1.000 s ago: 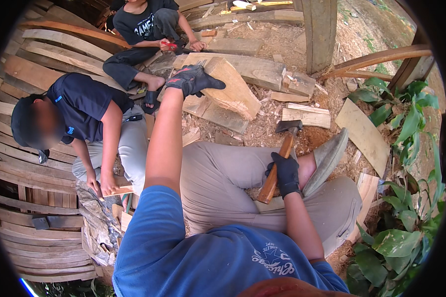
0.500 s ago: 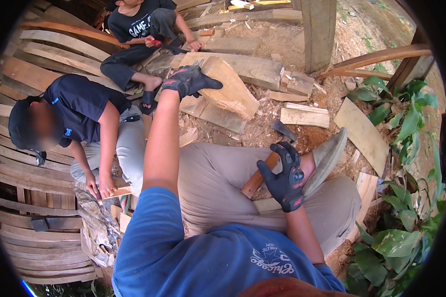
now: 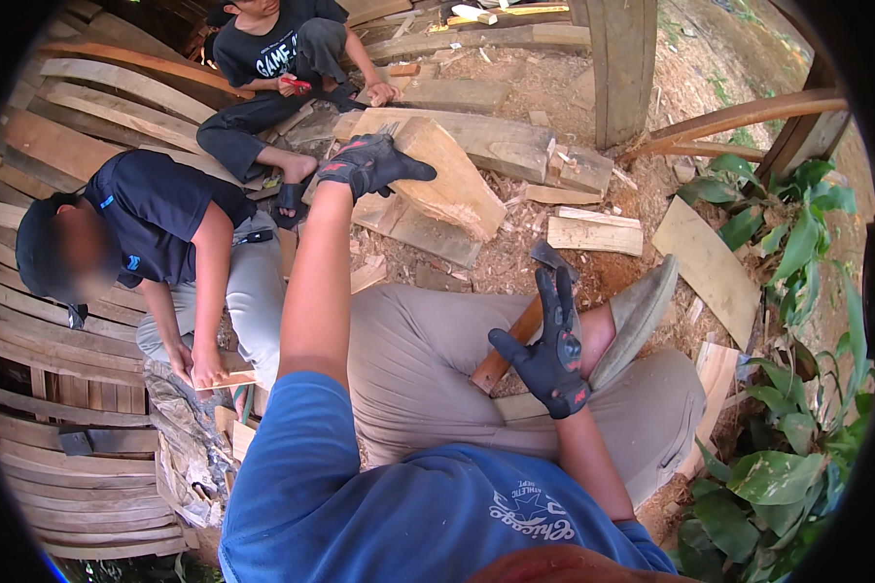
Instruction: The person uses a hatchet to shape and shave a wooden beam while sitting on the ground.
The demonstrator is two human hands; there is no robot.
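My left hand [image 3: 365, 167], in a black glove, grips the upper left end of a thick pale wooden block [image 3: 447, 180], its thumb lying along the near side. The block leans at a slant among other timber. Over my folded legs, my right hand [image 3: 552, 355], gloved in black too, is open with its fingers stretched out and the thumb apart. Just beside and partly behind it lies a hand tool, axe-like, with a brown wooden handle [image 3: 501, 355] and a dark metal head [image 3: 552, 257]. The fingers overlap part of this tool; whether they touch it I cannot tell.
At left a person [image 3: 180, 219] bends over a small wood strip [image 3: 228, 380]; another person [image 3: 282, 68] sits at the back holding a red object [image 3: 299, 85]. Planks [image 3: 593, 231] and chips cover the ground. A post [image 3: 622, 78] and leafy plants [image 3: 773, 476] stand at right.
My right hand's curled fingers have straightened and point toward the tool's head, the hand shifting slightly left. My left hand and the block stay almost still.
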